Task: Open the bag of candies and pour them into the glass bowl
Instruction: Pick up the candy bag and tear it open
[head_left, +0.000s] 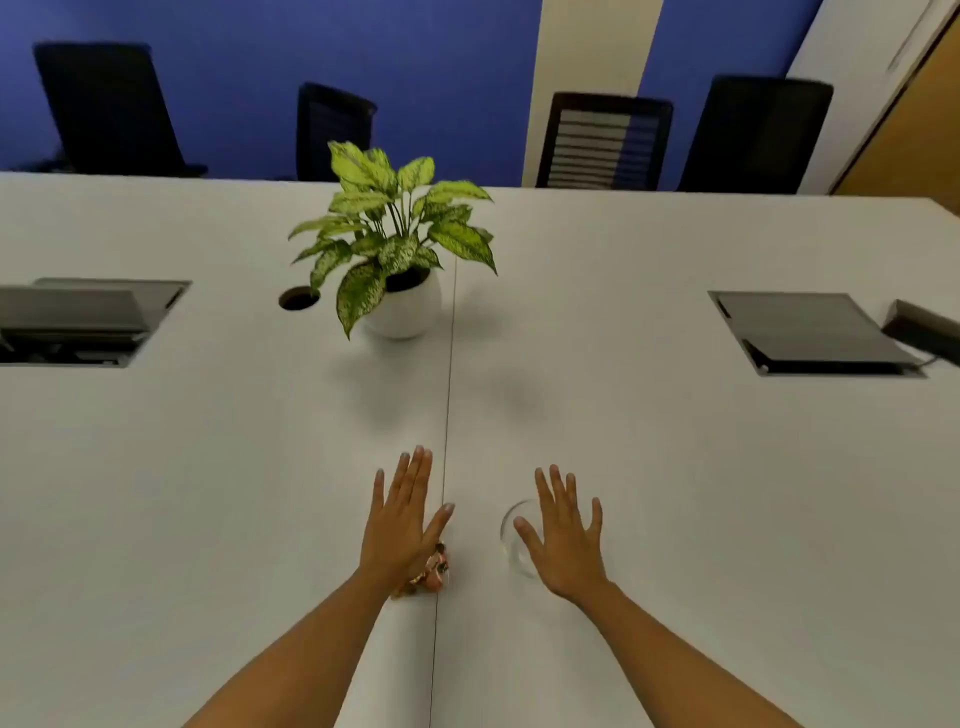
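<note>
My left hand (402, 525) is held flat over the white table, fingers spread, holding nothing. Under its heel lies the bag of candies (432, 570), a small reddish-orange packet; only its right part shows. My right hand (563, 535) is also flat with fingers apart and empty. It hovers above the clear glass bowl (511, 530), whose left rim and side show past the thumb while the remainder is hidden.
A potted plant (400, 249) in a round white pot stands further back at the centre. Open cable hatches sit at the left (88, 322) and right (810, 332), with a round cable hole (298, 299) beside the pot. Black chairs (605, 140) line the far edge.
</note>
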